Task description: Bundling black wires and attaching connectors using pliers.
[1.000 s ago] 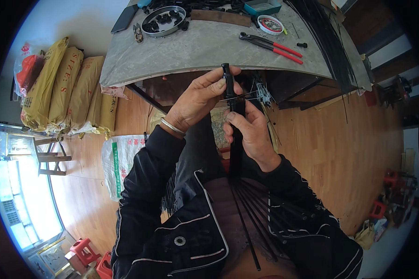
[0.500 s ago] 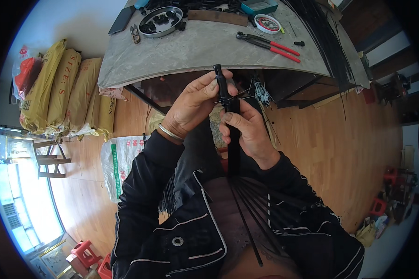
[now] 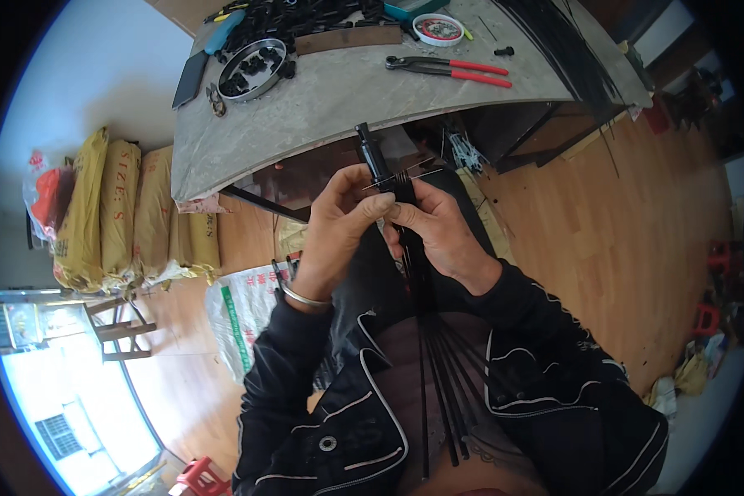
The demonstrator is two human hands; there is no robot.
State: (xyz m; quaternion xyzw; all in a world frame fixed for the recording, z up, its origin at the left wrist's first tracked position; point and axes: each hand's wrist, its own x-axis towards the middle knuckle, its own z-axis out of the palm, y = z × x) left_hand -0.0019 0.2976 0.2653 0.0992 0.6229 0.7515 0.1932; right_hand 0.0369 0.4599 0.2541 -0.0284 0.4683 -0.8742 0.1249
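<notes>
My left hand (image 3: pixel 341 227) and my right hand (image 3: pixel 436 229) meet in front of my chest. Both pinch a black umbrella-like frame (image 3: pixel 388 178): a black shaft with a round tip that points up toward the table edge. Thin wire ends stick out sideways near the fingertips. Several long black ribs (image 3: pixel 438 364) fan down from the hands over my lap. A metal bangle (image 3: pixel 304 296) rings my left wrist.
A grey table (image 3: pixel 322 99) stands ahead with red-handled pliers (image 3: pixel 455 68), a round metal tray of black parts (image 3: pixel 252 70), a dark flat phone (image 3: pixel 190 78) and a round tape tin (image 3: pixel 438 29). Yellow sacks (image 3: pixel 116 215) lean at the left. The floor is wood.
The view has tilted up, so the table shows more. My hands stay together on the black shaft, shifted slightly lower in the picture, fingers working near the wire.
</notes>
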